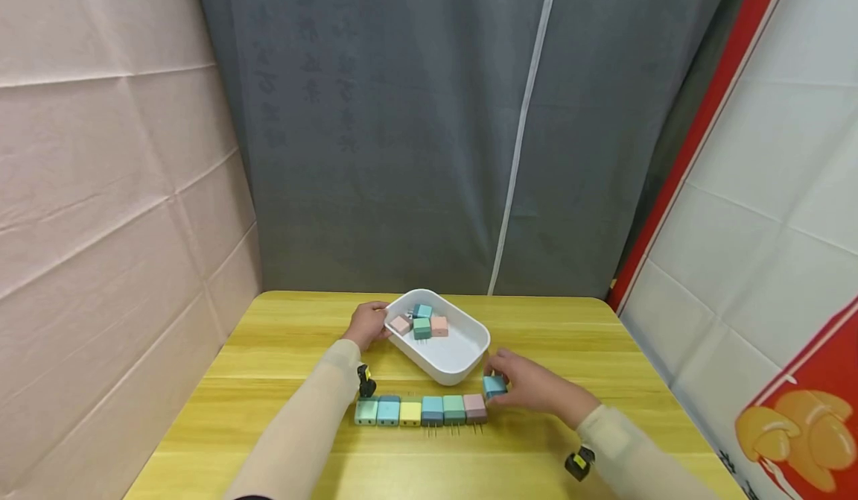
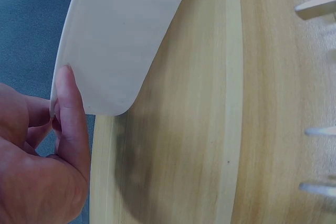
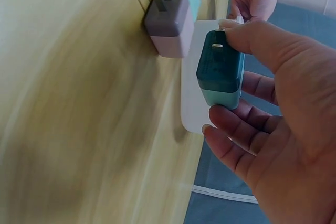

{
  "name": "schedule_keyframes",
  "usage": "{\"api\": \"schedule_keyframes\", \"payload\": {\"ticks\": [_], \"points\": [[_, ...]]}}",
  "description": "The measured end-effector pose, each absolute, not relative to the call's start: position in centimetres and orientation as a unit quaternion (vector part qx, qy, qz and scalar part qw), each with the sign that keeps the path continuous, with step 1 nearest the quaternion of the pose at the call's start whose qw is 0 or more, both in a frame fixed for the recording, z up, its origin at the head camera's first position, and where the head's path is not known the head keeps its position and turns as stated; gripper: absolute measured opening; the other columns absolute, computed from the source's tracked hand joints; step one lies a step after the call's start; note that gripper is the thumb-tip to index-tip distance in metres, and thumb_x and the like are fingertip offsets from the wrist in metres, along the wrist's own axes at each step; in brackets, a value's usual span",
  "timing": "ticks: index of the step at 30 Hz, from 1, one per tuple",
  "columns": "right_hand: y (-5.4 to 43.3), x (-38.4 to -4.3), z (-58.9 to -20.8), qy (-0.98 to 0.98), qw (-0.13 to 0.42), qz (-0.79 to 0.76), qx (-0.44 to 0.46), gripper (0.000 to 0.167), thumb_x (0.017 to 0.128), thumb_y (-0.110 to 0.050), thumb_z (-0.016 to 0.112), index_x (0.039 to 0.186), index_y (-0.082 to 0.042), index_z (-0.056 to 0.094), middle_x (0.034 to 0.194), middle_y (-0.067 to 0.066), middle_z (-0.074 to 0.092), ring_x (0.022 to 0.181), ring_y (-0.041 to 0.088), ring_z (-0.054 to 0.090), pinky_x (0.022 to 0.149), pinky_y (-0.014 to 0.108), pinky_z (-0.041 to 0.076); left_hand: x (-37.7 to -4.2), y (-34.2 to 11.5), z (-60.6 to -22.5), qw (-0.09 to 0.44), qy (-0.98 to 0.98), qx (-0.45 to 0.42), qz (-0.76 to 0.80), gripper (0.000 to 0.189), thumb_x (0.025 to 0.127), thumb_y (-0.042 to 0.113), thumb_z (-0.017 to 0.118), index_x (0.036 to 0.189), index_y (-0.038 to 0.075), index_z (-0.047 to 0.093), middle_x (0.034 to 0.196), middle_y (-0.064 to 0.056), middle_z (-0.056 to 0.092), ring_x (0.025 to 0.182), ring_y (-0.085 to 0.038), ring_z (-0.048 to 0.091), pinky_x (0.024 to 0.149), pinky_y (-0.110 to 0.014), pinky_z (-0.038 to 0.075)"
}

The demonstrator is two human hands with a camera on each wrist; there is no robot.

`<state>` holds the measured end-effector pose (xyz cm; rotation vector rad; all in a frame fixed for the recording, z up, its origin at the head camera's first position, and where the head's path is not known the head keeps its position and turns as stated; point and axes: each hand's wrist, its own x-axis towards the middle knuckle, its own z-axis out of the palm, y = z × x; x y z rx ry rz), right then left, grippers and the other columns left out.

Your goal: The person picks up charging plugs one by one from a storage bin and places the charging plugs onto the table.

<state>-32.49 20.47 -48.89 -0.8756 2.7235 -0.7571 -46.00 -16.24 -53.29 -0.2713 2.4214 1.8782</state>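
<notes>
Blue charger: you held it in your right hand, just past the right end of the row and apart from it; 1 metal prong showed on its darker half in the right wrist view.
Right fingers: narrowed on the charger, thumb on 1 side and fingertips on the other.
Left hand: your fingers pinched the rim of the white tray near its left end.
Tray position: beyond the row, set at a slant between your hands; whether its base met the table could not be told.
Tray contents: 4 chargers, with a light-blue charger behind a tray green charger, and 1 pink charger to their right and another to their left.
Row on the table: 6 chargers side by side, from your left a mint charger, sky-blue charger, yellow charger, mid-blue charger, row green charger and mauve charger.
Prongs: the row's right 3 pointed theirs toward you.
Backdrop: a grey curtain hung past the table.
</notes>
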Motion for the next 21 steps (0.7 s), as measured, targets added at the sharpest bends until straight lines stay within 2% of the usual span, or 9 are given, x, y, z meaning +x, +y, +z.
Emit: {"api": "schedule_keyframes", "payload": {"ticks": [21], "points": [[20.7, -32.6, -51.1, 0.923, 0.108, -0.226, -0.293, 0.037, 0.090, -0.032, 0.095, 0.116, -0.020, 0.071, 0.104, -0.006, 0.056, 0.091, 0.011, 0.057, 0.080, 0.029, 0.054, -46.3, -16.2, -53.3, 0.042, 0.786, -0.095, 0.610, 0.038, 0.116, 0.016, 0.053, 0.150, 0.007, 0.068, 0.146, -0.025, 0.063, 0.086, -0.020, 0.068, 0.068, -0.024, 0.062]]}}
